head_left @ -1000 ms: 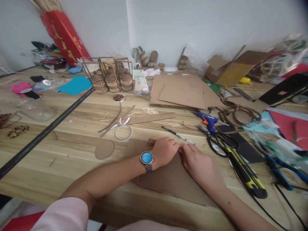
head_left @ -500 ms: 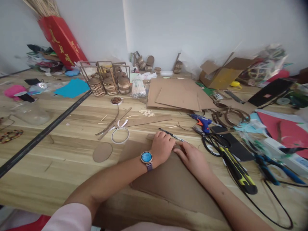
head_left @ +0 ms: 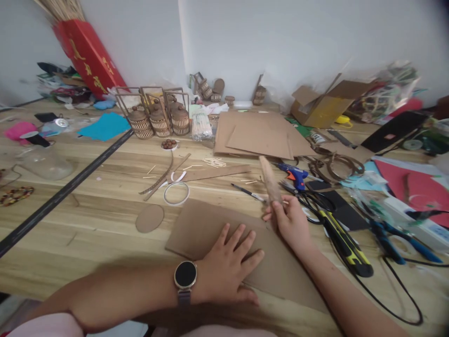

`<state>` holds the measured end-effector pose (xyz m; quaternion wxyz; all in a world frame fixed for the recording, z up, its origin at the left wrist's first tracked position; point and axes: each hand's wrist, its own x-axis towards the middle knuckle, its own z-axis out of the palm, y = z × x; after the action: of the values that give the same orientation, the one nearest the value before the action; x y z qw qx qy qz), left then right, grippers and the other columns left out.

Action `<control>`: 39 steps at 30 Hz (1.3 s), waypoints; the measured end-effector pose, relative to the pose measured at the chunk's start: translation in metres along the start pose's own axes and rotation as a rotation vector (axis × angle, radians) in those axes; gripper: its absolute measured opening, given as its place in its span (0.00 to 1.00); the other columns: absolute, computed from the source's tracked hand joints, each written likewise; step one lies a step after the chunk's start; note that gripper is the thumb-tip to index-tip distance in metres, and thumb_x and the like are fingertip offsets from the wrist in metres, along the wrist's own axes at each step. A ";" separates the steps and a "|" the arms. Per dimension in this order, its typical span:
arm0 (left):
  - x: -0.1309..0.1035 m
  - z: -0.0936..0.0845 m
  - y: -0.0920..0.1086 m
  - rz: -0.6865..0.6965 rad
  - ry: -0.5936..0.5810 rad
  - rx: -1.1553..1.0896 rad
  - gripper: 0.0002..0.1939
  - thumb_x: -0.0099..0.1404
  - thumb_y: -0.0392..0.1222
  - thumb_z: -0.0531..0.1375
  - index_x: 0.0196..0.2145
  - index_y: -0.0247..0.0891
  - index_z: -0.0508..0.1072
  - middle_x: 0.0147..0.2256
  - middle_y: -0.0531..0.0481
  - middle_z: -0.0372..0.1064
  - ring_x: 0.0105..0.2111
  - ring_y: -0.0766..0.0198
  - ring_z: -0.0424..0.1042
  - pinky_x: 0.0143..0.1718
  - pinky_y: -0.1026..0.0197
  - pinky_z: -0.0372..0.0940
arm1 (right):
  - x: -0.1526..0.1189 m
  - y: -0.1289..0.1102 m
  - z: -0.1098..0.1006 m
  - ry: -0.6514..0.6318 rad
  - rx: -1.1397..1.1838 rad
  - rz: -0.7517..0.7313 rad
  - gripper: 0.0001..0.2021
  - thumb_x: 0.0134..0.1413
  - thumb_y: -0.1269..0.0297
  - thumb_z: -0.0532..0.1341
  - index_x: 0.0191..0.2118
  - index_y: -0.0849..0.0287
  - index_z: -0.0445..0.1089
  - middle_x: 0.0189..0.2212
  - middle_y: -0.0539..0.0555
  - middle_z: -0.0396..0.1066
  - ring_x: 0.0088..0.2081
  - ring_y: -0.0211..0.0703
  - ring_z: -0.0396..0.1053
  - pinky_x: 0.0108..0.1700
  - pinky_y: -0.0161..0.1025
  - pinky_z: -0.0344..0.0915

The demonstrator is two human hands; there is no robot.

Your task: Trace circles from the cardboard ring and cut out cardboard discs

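My left hand [head_left: 228, 269], with a watch on its wrist, lies spread on a brown cardboard sheet [head_left: 206, 224] near the table's front edge. In my right hand [head_left: 289, 222] is a cardboard strip [head_left: 270, 182], raised over the sheet's back right edge and pointing away from me. A black pen [head_left: 247, 192] lies on the table just left of the strip. Left of the sheet sit a cardboard disc [head_left: 149, 218] and a white-edged ring [head_left: 176, 193].
Cardboard sheets [head_left: 259, 135] lie at the back. On the right are a blue glue gun [head_left: 296, 177], black scissors [head_left: 305, 199], a yellow-black cutter [head_left: 345, 243] and blue-handled pliers [head_left: 389, 241]. Small woven baskets [head_left: 161, 121] stand back left.
My left hand has moved toward me and spread flat on the cardboard sheet. My right hand has lifted the strip off the sheet and turned it, leaving the pen more exposed.
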<state>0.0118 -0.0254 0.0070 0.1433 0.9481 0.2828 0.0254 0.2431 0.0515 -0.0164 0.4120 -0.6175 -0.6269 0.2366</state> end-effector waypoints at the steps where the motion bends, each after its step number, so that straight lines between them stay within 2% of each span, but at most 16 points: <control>1: 0.002 0.000 0.000 -0.003 -0.002 -0.011 0.43 0.70 0.69 0.44 0.70 0.36 0.53 0.71 0.29 0.41 0.71 0.32 0.38 0.65 0.24 0.43 | 0.001 0.001 0.000 0.037 0.029 0.016 0.12 0.67 0.48 0.51 0.41 0.51 0.53 0.27 0.53 0.77 0.22 0.48 0.76 0.25 0.41 0.70; 4: 0.003 0.003 -0.001 -0.003 0.001 -0.023 0.43 0.70 0.70 0.43 0.70 0.37 0.53 0.72 0.29 0.40 0.71 0.32 0.37 0.65 0.23 0.42 | 0.006 0.003 -0.002 0.135 0.085 0.032 0.14 0.68 0.46 0.48 0.45 0.51 0.51 0.27 0.49 0.73 0.19 0.43 0.71 0.22 0.38 0.66; 7: 0.001 0.008 -0.003 0.000 0.012 -0.016 0.43 0.70 0.70 0.42 0.70 0.37 0.53 0.72 0.29 0.40 0.71 0.32 0.37 0.64 0.22 0.41 | 0.010 0.003 -0.012 0.151 0.081 0.007 0.14 0.68 0.49 0.49 0.49 0.53 0.55 0.29 0.50 0.72 0.22 0.43 0.70 0.26 0.38 0.67; 10: 0.001 0.011 -0.003 0.001 0.026 -0.006 0.42 0.70 0.70 0.42 0.70 0.38 0.53 0.72 0.30 0.41 0.71 0.32 0.38 0.64 0.23 0.42 | 0.006 0.002 -0.027 0.001 0.009 -0.032 0.14 0.61 0.51 0.58 0.45 0.55 0.68 0.33 0.53 0.77 0.31 0.46 0.74 0.33 0.40 0.69; 12: 0.002 0.012 -0.002 -0.002 0.037 0.006 0.42 0.71 0.69 0.42 0.70 0.38 0.53 0.72 0.30 0.42 0.71 0.32 0.39 0.64 0.23 0.42 | -0.002 0.001 -0.036 -0.124 -0.068 -0.049 0.12 0.55 0.53 0.63 0.39 0.56 0.75 0.27 0.51 0.76 0.29 0.47 0.73 0.32 0.40 0.68; 14: 0.004 0.013 -0.001 -0.009 0.048 0.022 0.41 0.71 0.69 0.43 0.69 0.38 0.55 0.71 0.30 0.44 0.71 0.32 0.41 0.64 0.23 0.43 | -0.010 -0.001 -0.039 -0.189 -0.153 -0.062 0.10 0.51 0.57 0.66 0.37 0.56 0.77 0.24 0.50 0.74 0.27 0.48 0.72 0.31 0.40 0.67; 18: 0.006 0.012 0.004 -0.034 0.065 0.048 0.40 0.70 0.69 0.46 0.68 0.37 0.58 0.70 0.30 0.48 0.70 0.32 0.44 0.63 0.23 0.44 | -0.019 -0.004 -0.035 -0.234 -0.254 -0.102 0.05 0.51 0.64 0.63 0.34 0.56 0.76 0.33 0.55 0.76 0.37 0.52 0.74 0.42 0.44 0.69; 22: 0.011 0.007 0.005 -0.046 0.055 0.049 0.39 0.70 0.69 0.48 0.66 0.38 0.61 0.69 0.31 0.52 0.68 0.33 0.50 0.64 0.25 0.47 | -0.020 -0.003 -0.029 -0.254 -0.278 -0.139 0.05 0.52 0.69 0.58 0.29 0.55 0.71 0.31 0.54 0.74 0.37 0.51 0.73 0.43 0.44 0.69; 29: 0.026 0.008 0.004 -0.058 0.052 0.024 0.46 0.64 0.74 0.51 0.67 0.38 0.59 0.67 0.26 0.53 0.66 0.32 0.54 0.63 0.25 0.46 | -0.028 0.001 -0.028 -0.288 -0.243 -0.200 0.11 0.44 0.76 0.54 0.32 0.56 0.70 0.34 0.56 0.73 0.40 0.52 0.73 0.44 0.44 0.70; 33: 0.027 0.009 0.004 -0.067 0.051 -0.004 0.46 0.64 0.73 0.53 0.68 0.39 0.58 0.67 0.26 0.53 0.67 0.30 0.52 0.62 0.23 0.44 | -0.032 0.000 -0.038 -0.334 -0.153 -0.189 0.10 0.48 0.73 0.55 0.34 0.55 0.71 0.34 0.56 0.76 0.39 0.52 0.74 0.43 0.45 0.70; 36: 0.026 0.007 0.004 -0.053 0.041 -0.019 0.45 0.64 0.73 0.52 0.68 0.38 0.59 0.70 0.25 0.46 0.69 0.30 0.47 0.63 0.22 0.42 | -0.035 -0.002 -0.046 -0.355 -0.075 -0.137 0.07 0.56 0.66 0.57 0.36 0.55 0.72 0.33 0.55 0.78 0.36 0.51 0.75 0.41 0.45 0.71; 39: 0.026 0.005 0.004 -0.043 0.027 -0.024 0.44 0.65 0.72 0.52 0.68 0.37 0.58 0.71 0.23 0.40 0.70 0.29 0.41 0.63 0.21 0.38 | -0.037 -0.003 -0.049 -0.331 0.001 -0.072 0.09 0.60 0.58 0.59 0.33 0.55 0.72 0.28 0.52 0.76 0.30 0.48 0.73 0.35 0.42 0.70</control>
<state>0.0363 -0.0157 0.0020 0.1515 0.9395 0.3047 0.0385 0.2769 0.0045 0.0041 0.3116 -0.5468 -0.7079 0.3205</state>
